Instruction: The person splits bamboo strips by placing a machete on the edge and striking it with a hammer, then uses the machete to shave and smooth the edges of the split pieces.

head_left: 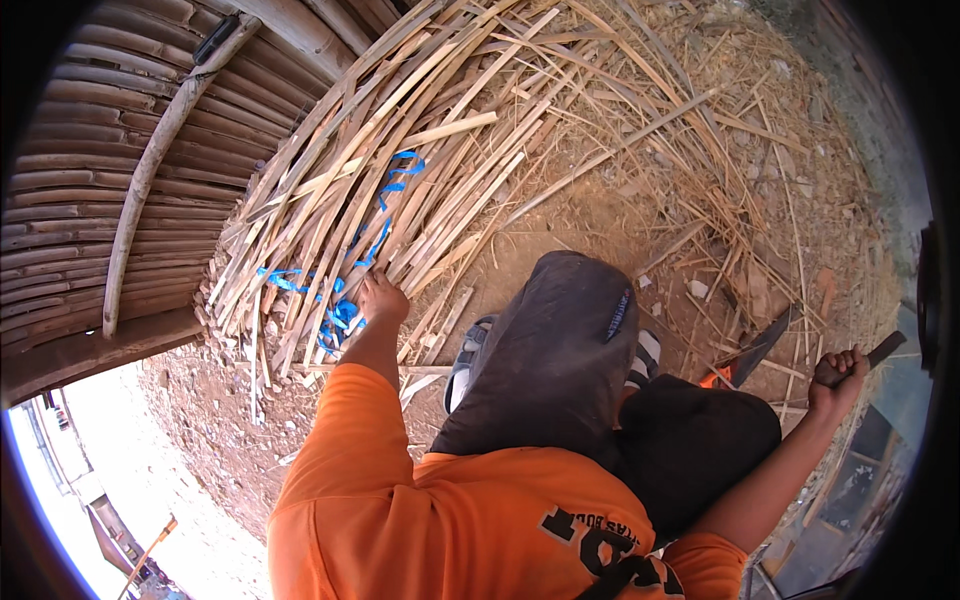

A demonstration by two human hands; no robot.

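My left hand is low over a large pile of split bamboo strips. Its bent fingers close on a bamboo strip at the pile's near end, though the fingertips are partly hidden. Tangled bright blue plastic strapping lies among the strips beside that hand, with more of it farther up the pile. Out at the far right, my right hand is wrapped around a dark knife. The knife's flat end sticks out past the fist, pointing right.
A dark blade lies by an orange object near my right knee. Bamboo scraps and shavings cover the ground ahead. A slatted bamboo wall with a wooden pole stands left. Greyish panels stand at the right edge.
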